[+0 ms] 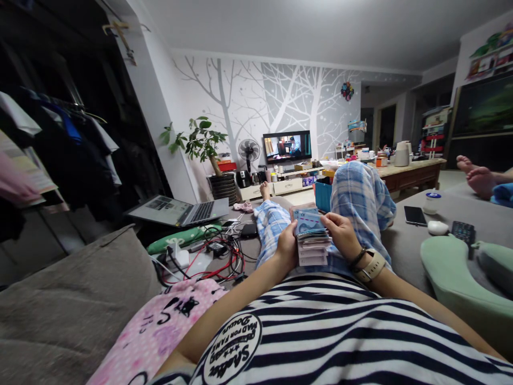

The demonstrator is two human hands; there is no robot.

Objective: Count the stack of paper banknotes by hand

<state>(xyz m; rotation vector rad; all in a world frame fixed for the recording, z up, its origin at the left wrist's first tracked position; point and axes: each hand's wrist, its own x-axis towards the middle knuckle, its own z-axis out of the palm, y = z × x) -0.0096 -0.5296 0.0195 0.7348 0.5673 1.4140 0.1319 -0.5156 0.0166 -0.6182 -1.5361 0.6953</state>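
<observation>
A fanned stack of banknotes (pixel 312 240) is held over my lap, with a bluish note on top and paler edges stepped out below. My left hand (pixel 287 243) is closed around the left side of the stack, its thumb at the front. At the upper right corner, my right hand (pixel 342 234) pinches the notes between thumb and fingers. A pale watch (pixel 372 266) and a dark bracelet are on the right wrist. Beneath the hands are legs in blue plaid trousers (pixel 356 192), one knee raised.
To the left are a laptop (pixel 180 209), tangled cables (pixel 230 256) and a pink blanket (pixel 168 326). On the right lie a phone (pixel 415 216), a white mouse (pixel 437 228), a remote (pixel 463 232) and a green neck pillow (pixel 449 272). Another person's feet (pixel 476 174) show at far right.
</observation>
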